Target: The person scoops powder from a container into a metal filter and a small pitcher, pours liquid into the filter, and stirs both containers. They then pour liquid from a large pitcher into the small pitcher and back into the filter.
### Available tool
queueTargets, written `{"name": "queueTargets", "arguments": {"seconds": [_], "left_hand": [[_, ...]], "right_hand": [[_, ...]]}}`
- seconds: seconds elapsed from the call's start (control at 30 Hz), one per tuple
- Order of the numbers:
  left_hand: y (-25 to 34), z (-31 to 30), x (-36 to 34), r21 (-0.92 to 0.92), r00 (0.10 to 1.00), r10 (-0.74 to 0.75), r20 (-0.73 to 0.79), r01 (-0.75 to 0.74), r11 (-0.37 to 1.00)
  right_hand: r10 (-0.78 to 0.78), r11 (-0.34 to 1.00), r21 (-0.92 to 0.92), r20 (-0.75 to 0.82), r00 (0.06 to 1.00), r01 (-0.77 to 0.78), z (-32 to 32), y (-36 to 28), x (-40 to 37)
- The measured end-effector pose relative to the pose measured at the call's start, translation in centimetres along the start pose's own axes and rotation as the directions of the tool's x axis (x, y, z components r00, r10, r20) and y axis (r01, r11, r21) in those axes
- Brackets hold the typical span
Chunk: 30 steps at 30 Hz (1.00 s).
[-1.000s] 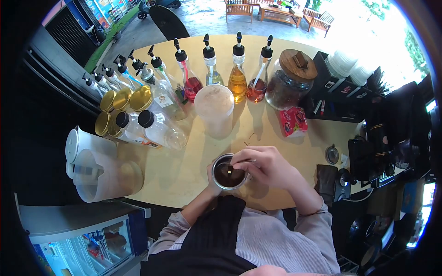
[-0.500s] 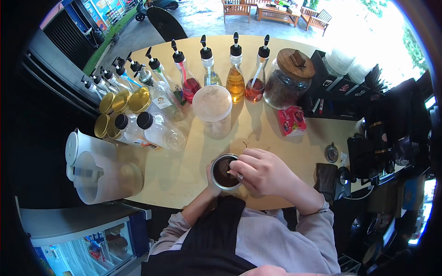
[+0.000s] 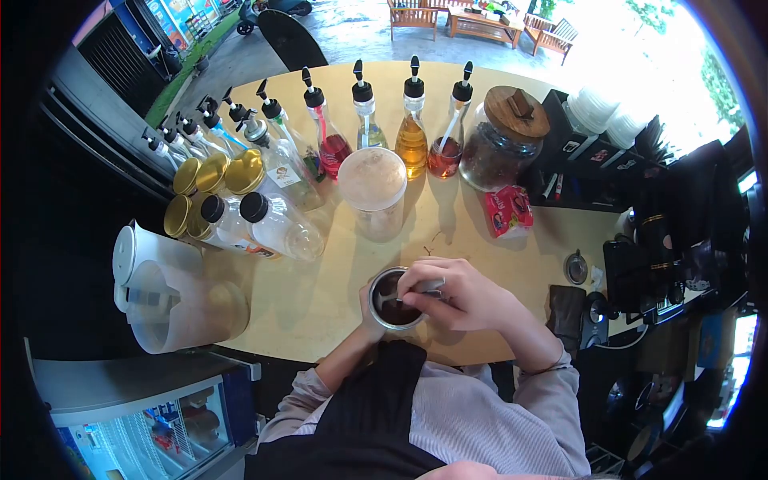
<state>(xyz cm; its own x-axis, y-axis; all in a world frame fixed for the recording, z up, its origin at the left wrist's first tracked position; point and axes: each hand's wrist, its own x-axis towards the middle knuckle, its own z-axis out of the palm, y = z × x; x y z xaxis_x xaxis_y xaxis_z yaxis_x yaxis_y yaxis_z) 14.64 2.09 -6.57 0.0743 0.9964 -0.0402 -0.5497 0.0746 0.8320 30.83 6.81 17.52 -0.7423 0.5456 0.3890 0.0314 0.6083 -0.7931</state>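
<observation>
A round metal-rimmed cup [image 3: 387, 318] with dark brown liquid in it stands low in the middle of the view. My left hand [image 3: 371, 310] is wrapped round the cup's left side, its fingers mostly hidden. Over the cup's right side, my right hand [image 3: 456, 294] pinches a metal spoon [image 3: 434, 285], whose lower end reaches into the liquid. Beyond the cup stands a clear canister with a pale round lid [image 3: 373, 179].
Pump bottles [image 3: 412, 144] of coloured syrup line the table's far side, beside a wood-lidded jar [image 3: 504, 144]. Gold-lidded jars [image 3: 244, 172] and pitchers [image 3: 164, 296] stand left. A red packet [image 3: 510, 212], a small metal strainer [image 3: 575, 267] and a black organizer [image 3: 592, 172] are right.
My right hand has turned slightly over the cup, and more of the spoon shows between its fingers. My left hand stays on the cup.
</observation>
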Motion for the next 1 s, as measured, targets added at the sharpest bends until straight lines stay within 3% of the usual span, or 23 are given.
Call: {"name": "queueTargets", "arguments": {"seconds": [0.07,0.2,0.27,0.33,0.4,0.47,0.5,0.57,0.6,0.67,0.77,0.8,0.87,0.93,0.97,1.0], "left_hand": [[-0.4,-0.7,0.6,0.163,0.993,0.063,0.096,-0.078,0.984],[0.9,-1.0,0.2,0.254,0.988,0.019,0.155,-0.058,0.966],[3.8,1.1,-0.2,0.134,0.974,-0.007,0.226,-0.024,0.991],[3.3,0.6,0.0,0.141,0.977,-0.044,0.207,0.014,0.99],[2.9,0.2,0.1,0.146,0.979,-0.079,0.186,0.052,0.988],[3.0,0.1,0.4,-0.05,0.95,-0.155,0.272,0.175,0.983],[3.9,0.9,0.4,-0.051,0.95,-0.155,0.272,0.175,0.983],[6.2,3.3,-0.2,-0.023,0.981,-0.022,0.195,0.027,0.999],[5.3,2.6,-0.1,-0.023,0.981,-0.022,0.195,0.027,0.999],[2.8,0.9,0.0,0.216,0.991,0.024,0.131,-0.052,0.975],[4.7,2.8,-0.3,0.082,0.998,0.054,0.022,-0.056,0.995],[6.3,3.9,-0.4,0.084,0.998,0.052,0.024,-0.054,0.995],[9.6,5.5,-0.3,-0.036,0.997,-0.081,-0.018,0.08,0.996],[8.8,4.9,-0.3,-0.067,0.994,-0.106,0.013,0.106,0.992],[8.0,4.1,-0.2,-0.032,0.995,-0.085,0.05,0.087,0.996],[7.0,3.4,-0.2,0.001,0.994,-0.075,0.083,0.075,0.997]], "right_hand": [[0.018,0.999,0.035,0.003,1.0,-0.018,-0.1,0.1,-0.1],[0.145,0.98,0.127,0.049,0.988,-0.15,-0.5,-0.5,0.0],[0.221,0.96,0.166,0.047,0.974,-0.226,-0.5,-0.7,0.1],[0.247,0.963,0.131,-0.063,0.967,-0.237,-0.2,-0.3,0.2],[0.209,0.974,0.102,-0.037,0.977,-0.204,-0.3,0.6,0.1],[0.172,0.982,0.073,-0.009,0.985,-0.171,-0.7,0.9,0.2],[0.224,0.972,0.069,0.027,0.974,-0.225,-1.0,0.9,0.3],[0.275,0.958,0.063,0.062,0.959,-0.279,-1.5,1.2,0.6],[0.211,0.977,-0.017,0.053,0.976,-0.211,-1.6,1.7,0.7],[0.146,0.985,-0.097,0.049,0.988,-0.141,-1.5,1.9,1.0],[0.095,0.99,-0.109,0.046,0.994,-0.09,-1.0,1.1,2.0],[0.158,0.971,-0.198,0.105,0.982,-0.135,-0.8,0.3,2.5],[0.223,0.943,-0.287,0.158,0.962,-0.171,-0.3,-0.7,3.2],[0.201,0.874,-0.476,0.178,0.963,-0.095,0.8,-1.4,3.4],[0.2,0.875,-0.475,0.179,0.963,-0.094,1.3,-1.6,3.2],[0.091,0.849,-0.528,0.152,0.984,0.003,1.8,-1.7,3.0]]}}
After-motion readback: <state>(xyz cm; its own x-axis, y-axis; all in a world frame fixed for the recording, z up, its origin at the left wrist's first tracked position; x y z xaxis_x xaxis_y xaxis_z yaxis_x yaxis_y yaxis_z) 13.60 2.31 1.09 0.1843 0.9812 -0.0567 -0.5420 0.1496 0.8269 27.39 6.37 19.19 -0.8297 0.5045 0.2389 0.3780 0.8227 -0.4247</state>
